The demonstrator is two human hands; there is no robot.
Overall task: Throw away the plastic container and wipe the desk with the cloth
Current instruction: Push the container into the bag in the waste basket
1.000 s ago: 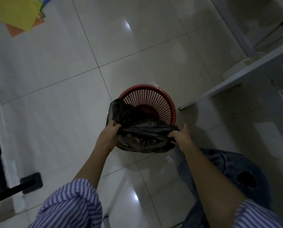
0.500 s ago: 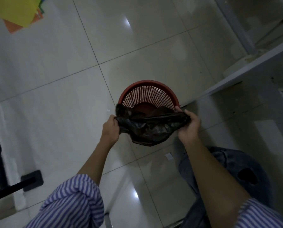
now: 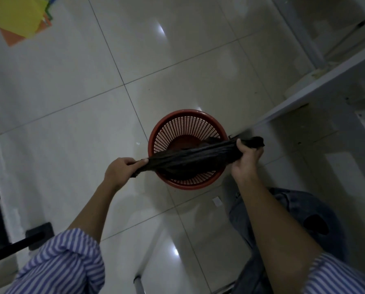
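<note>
A red mesh waste basket stands on the tiled floor below me. Across its near rim a black plastic bag is pulled taut into a narrow band. My left hand grips the bag's left end, just outside the basket's left rim. The bag's right end is clenched in my right hand, past the right rim, with a tuft sticking out beyond the fist. The basket's floor looks bare where it shows. No plastic container or cloth is in view.
A white desk edge runs diagonally at the right, close to the basket. Yellow and orange sheets lie at the top left. A black frame foot rests on the floor at lower left. My knee in jeans is at lower right.
The hands have moved apart, stretching the loose, bunched bag into a tight band over the basket. The right hand went right, past the rim.
</note>
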